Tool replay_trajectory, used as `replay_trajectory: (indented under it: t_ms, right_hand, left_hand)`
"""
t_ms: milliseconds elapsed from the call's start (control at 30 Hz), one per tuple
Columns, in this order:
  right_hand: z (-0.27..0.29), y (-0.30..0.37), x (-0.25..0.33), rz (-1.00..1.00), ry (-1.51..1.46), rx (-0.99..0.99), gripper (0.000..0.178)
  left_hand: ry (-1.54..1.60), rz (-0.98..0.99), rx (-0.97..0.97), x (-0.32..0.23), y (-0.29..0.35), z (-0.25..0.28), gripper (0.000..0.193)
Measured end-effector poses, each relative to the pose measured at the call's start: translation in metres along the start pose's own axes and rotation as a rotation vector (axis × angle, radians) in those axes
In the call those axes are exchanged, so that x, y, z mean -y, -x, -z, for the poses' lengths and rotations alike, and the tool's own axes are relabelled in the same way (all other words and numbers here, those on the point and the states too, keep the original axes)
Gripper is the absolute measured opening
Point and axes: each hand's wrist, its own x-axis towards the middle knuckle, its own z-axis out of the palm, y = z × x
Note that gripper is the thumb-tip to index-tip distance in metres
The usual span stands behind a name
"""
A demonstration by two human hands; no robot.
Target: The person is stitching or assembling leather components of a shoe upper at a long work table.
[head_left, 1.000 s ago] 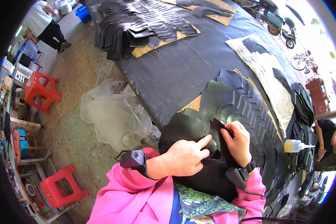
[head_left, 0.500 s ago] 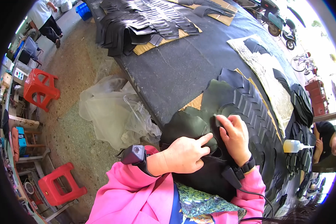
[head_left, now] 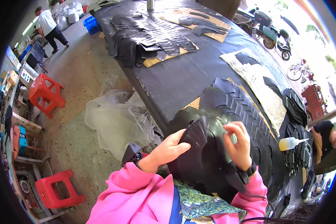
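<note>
At the near end of a broad bench covered in black sheeting [head_left: 171,87], the bare left hand [head_left: 164,151] has its fingers closed on one end of a fanned stack of thin black sheets [head_left: 196,133], tilted up above larger, smooth black pieces [head_left: 188,160]. Just to the right of the stack, the bare right hand [head_left: 240,146] has its fingers loosely curled and partly open, thumb apart from index finger; whether the fingertips touch the dark pieces behind them I cannot tell. Overlapping rows of flat black pieces [head_left: 246,112] spread beyond the right hand, with a translucent squeeze bottle of yellowish liquid [head_left: 286,144] to their right. Farther up the bench, a pile of black strips [head_left: 149,39] lies on brown cardboard [head_left: 153,62].
</note>
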Motion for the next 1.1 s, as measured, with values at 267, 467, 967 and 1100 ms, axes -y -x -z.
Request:
replay_trajectory:
  t_ms: [267, 467, 967, 1100]
  right_hand:
    - [-0.023, 0.036, 0.058, -0.092, -0.153, 0.234, 0.035]
    - [-0.025, 0.042, 0.063, -0.102, -0.226, 0.284, 0.029]
    - [-0.027, 0.048, 0.061, -0.115, -0.238, 0.223, 0.025]
    - [-0.028, 0.045, 0.054, -0.150, -0.364, 0.218, 0.020]
  left_hand:
    - [0.354, 0.182, 0.023, 0.004, 0.028, -0.023, 0.036]
    - [0.316, 0.066, 0.071, 0.013, 0.039, -0.023, 0.042]
    - [0.177, 0.025, 0.143, 0.033, 0.039, -0.016, 0.036]
    - [0.195, 0.022, 0.069, 0.027, 0.038, -0.019, 0.039]
